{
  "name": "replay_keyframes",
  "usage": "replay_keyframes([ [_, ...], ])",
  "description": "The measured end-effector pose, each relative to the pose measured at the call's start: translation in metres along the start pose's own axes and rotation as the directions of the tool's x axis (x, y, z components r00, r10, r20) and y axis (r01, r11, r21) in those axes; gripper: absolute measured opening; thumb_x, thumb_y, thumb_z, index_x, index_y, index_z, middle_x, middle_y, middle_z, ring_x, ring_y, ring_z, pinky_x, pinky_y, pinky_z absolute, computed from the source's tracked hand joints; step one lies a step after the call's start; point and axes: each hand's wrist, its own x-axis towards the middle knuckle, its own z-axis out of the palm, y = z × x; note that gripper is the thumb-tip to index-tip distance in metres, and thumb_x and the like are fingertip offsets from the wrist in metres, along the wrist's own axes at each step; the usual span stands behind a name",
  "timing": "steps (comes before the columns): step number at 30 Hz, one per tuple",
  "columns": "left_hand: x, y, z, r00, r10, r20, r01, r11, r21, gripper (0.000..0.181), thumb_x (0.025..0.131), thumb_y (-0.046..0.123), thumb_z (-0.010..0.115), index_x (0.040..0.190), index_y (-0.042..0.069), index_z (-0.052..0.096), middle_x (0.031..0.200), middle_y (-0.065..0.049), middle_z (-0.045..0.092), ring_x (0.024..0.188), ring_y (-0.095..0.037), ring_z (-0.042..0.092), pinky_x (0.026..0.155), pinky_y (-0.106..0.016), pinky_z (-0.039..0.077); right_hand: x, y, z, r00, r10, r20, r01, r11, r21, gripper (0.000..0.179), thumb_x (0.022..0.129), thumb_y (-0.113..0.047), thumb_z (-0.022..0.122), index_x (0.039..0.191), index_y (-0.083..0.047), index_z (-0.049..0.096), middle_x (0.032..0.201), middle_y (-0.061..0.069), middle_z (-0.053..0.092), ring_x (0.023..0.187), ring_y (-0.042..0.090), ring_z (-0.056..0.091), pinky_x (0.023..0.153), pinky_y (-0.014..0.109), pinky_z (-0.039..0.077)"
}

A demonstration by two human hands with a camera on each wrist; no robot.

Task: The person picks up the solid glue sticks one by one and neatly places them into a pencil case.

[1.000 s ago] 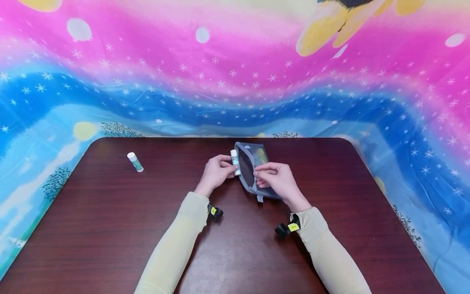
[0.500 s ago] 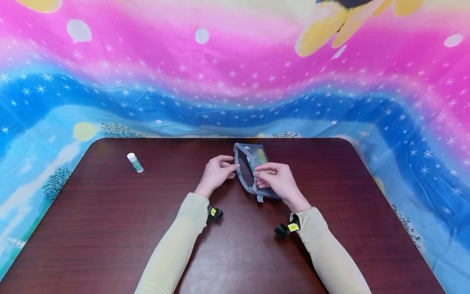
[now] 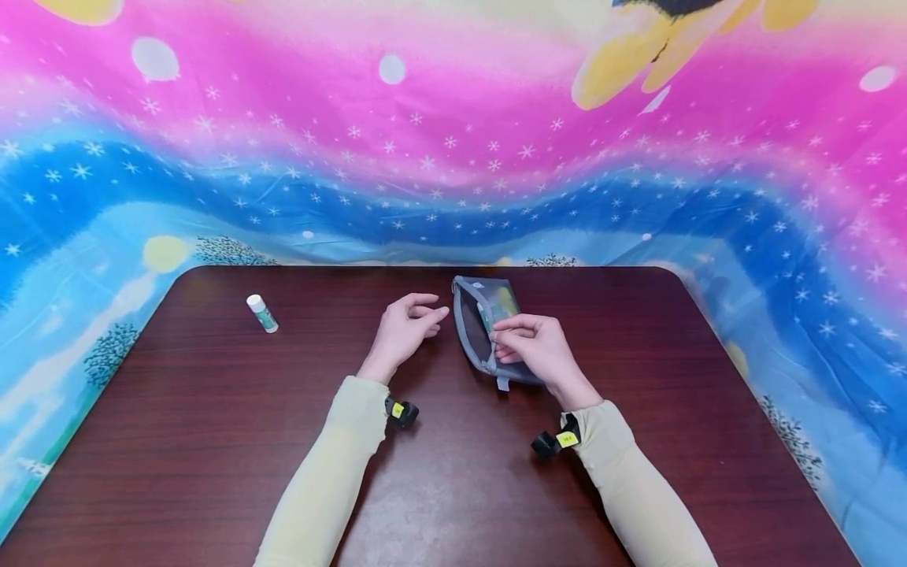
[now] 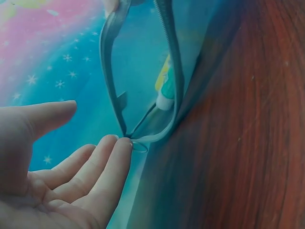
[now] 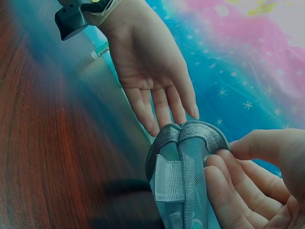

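A grey mesh zip pouch [image 3: 505, 293] stands with its mouth gaping near the table's far edge. My right hand [image 3: 536, 346] pinches the near side of that mouth between thumb and fingers, as the right wrist view also shows. Inside the pouch lies a glue stick [image 4: 166, 99] with a white end and a green and yellow label, seen through the opening in the left wrist view. My left hand [image 3: 401, 331] holds nothing; its fingers are loosely extended just left of the pouch. A second glue stick [image 3: 263, 313], white-capped with a green label, is on the table at the far left.
The dark red wooden table [image 3: 453, 488] has rounded far corners. A colourful printed cloth [image 3: 319, 181] hangs behind it and down both sides. Black wrist cameras [image 3: 402, 413] sit at both cuffs.
A second ago my left hand held a glue stick at the pouch's mouth; it then went inside. My left hand has since drawn back left. The right hand keeps its place.
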Motion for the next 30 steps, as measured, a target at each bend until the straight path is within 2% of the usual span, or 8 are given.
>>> replay_keyframes([
  [6,-0.002,0.004,-0.007,0.999,0.021,-0.039,-0.022,0.999,-0.023,0.040,0.094,0.027,0.076,0.130,0.011,0.066,0.105,-0.011,0.072,0.098,-0.036,0.072,0.084,-0.034,0.059,-0.001,-0.001,0.000,1.000,0.001,-0.003,-0.001,1.000,-0.001,0.027,0.093,-0.006,0.073,0.114,0.012,0.070,0.097,0.024,0.074,0.069,0.021,0.072,0.068,0.037,0.062],
  [10,-0.003,0.004,-0.012,0.997,0.040,-0.069,-0.043,0.998,-0.049,0.039,0.095,0.024,0.076,0.129,0.010,0.067,0.106,-0.012,0.073,0.101,-0.039,0.070,0.085,-0.033,0.058,0.000,-0.001,0.000,1.000,0.000,-0.001,0.000,1.000,0.005,0.028,0.093,-0.005,0.073,0.114,0.013,0.069,0.100,0.029,0.072,0.069,0.021,0.072,0.068,0.037,0.062],
  [17,-0.004,0.002,-0.024,0.991,0.066,-0.120,-0.075,0.995,-0.068,0.037,0.095,0.022,0.076,0.128,0.006,0.068,0.108,-0.016,0.072,0.102,-0.042,0.069,0.085,-0.034,0.059,-0.001,0.000,-0.001,1.000,0.003,-0.001,-0.003,1.000,-0.002,0.028,0.093,-0.006,0.074,0.114,0.012,0.070,0.099,0.025,0.073,0.069,0.021,0.072,0.068,0.036,0.062],
  [27,-0.004,0.000,-0.040,0.982,0.090,-0.168,-0.103,0.992,-0.071,0.037,0.095,0.022,0.076,0.125,0.003,0.069,0.109,-0.017,0.073,0.100,-0.042,0.069,0.082,-0.031,0.059,-0.001,-0.001,0.000,1.000,0.001,0.005,0.000,1.000,-0.006,0.029,0.094,-0.006,0.073,0.115,0.013,0.069,0.103,0.032,0.070,0.069,0.022,0.072,0.068,0.037,0.062],
  [30,-0.004,0.001,-0.045,0.979,0.088,-0.186,-0.103,0.992,-0.074,0.037,0.094,0.023,0.077,0.124,0.002,0.069,0.109,-0.016,0.073,0.098,-0.037,0.071,0.082,-0.030,0.059,-0.001,-0.001,0.000,1.000,-0.001,0.004,0.001,1.000,-0.010,0.028,0.094,-0.006,0.073,0.115,0.012,0.069,0.102,0.031,0.071,0.069,0.022,0.072,0.068,0.037,0.062],
])
